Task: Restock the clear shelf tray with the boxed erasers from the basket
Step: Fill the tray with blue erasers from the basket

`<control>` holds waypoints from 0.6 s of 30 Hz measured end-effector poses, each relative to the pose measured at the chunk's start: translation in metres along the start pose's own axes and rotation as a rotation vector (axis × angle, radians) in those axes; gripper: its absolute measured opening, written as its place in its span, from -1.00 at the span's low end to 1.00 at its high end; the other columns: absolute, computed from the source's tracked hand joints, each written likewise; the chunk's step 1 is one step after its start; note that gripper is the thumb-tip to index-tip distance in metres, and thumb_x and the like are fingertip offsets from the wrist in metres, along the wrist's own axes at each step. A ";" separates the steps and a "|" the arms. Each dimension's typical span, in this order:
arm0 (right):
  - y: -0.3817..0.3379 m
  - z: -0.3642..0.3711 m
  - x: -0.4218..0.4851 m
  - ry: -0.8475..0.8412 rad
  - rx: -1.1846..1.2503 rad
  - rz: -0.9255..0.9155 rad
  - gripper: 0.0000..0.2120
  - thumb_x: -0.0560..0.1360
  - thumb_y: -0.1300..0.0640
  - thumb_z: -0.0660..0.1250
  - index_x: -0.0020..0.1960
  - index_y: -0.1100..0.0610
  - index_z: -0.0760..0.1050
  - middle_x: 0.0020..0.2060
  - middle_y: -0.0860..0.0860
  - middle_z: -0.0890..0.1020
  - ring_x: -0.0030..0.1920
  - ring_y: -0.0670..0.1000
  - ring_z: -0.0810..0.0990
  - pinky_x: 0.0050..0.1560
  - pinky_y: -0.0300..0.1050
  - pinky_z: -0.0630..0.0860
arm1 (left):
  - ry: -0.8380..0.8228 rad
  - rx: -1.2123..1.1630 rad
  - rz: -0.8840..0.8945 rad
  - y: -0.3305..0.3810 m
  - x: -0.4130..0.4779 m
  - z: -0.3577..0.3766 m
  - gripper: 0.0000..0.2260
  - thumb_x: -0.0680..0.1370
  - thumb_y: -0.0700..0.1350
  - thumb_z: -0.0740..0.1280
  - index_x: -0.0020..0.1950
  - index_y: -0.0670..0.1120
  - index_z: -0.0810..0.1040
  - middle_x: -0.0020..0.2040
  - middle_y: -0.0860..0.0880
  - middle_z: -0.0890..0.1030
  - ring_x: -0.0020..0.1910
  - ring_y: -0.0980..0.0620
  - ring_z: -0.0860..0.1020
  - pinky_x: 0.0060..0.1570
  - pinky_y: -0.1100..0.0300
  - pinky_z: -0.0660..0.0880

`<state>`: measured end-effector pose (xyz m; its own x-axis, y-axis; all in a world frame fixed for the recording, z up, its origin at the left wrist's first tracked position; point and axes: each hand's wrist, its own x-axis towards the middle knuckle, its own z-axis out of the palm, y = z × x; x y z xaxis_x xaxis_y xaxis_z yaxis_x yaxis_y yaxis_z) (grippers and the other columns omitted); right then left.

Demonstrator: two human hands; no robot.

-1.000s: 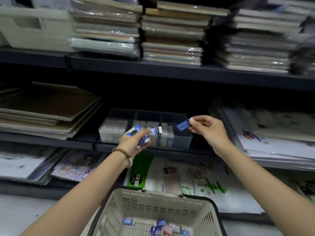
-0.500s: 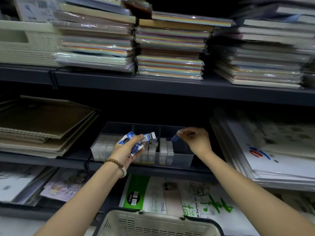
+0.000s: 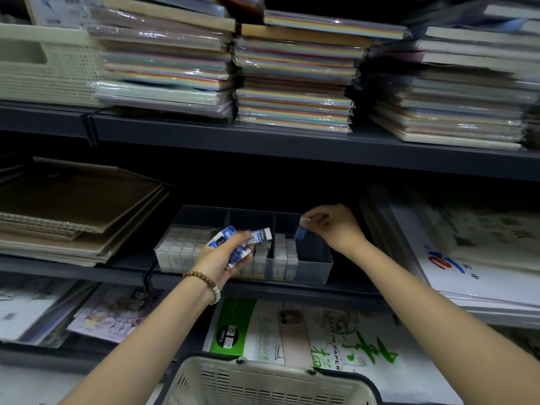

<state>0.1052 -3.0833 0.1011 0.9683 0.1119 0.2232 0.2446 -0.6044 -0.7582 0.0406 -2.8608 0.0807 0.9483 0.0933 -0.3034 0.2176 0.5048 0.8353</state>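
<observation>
my right hand (image 3: 336,226): fingers (image 3: 315,215) pinch one boxed eraser (image 3: 300,232) by its top end, above the right compartment of the clear tray (image 3: 317,268) | my left hand (image 3: 220,260): grips spare boxes (image 3: 244,239) | feel, as I judge: light, stiff, smooth card; take narrow sides

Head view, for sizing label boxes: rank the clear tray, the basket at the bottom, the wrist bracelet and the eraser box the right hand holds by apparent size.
1. Clear tray and basket: unsure, the basket is nearer and cut off by the frame.
2. Bracelet.
3. Eraser box pinched by the right hand.
</observation>
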 end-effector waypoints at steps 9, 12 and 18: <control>0.020 0.014 0.000 -0.167 -0.314 0.073 -0.90 0.49 -0.03 0.36 -0.06 -0.05 0.62 -0.09 -0.07 0.66 -0.10 -0.09 0.58 -0.13 -0.21 0.47 | -0.010 -0.032 -0.021 -0.011 0.010 0.008 -0.86 0.40 -0.25 0.45 -0.09 -0.22 0.55 -0.31 -0.08 0.69 -0.32 0.06 0.67 -0.41 0.27 0.55; 0.018 0.017 0.001 -0.208 -0.415 0.069 -0.83 0.50 -0.07 0.33 0.01 -0.03 0.59 -0.04 -0.05 0.65 -0.04 -0.03 0.59 -0.03 -0.12 0.54 | -0.013 -0.030 -0.023 -0.012 0.012 0.008 -0.83 0.39 -0.25 0.46 -0.07 -0.22 0.55 -0.31 -0.08 0.69 -0.31 0.05 0.67 -0.41 0.26 0.55; 0.020 0.016 -0.003 -0.186 -0.597 -0.016 -0.83 0.54 -0.03 0.27 0.07 0.00 0.52 -0.03 -0.08 0.65 -0.02 -0.03 0.59 -0.02 -0.14 0.53 | -0.023 -0.024 -0.027 -0.010 0.012 0.006 -0.84 0.38 -0.24 0.46 -0.09 -0.21 0.54 -0.32 -0.07 0.69 -0.32 0.06 0.67 -0.42 0.27 0.55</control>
<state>0.1075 -3.0832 0.0755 0.9704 0.2276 0.0801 0.2410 -0.9320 -0.2709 0.0513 -2.8701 0.0718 0.9472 0.0602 -0.3148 0.2376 0.5273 0.8158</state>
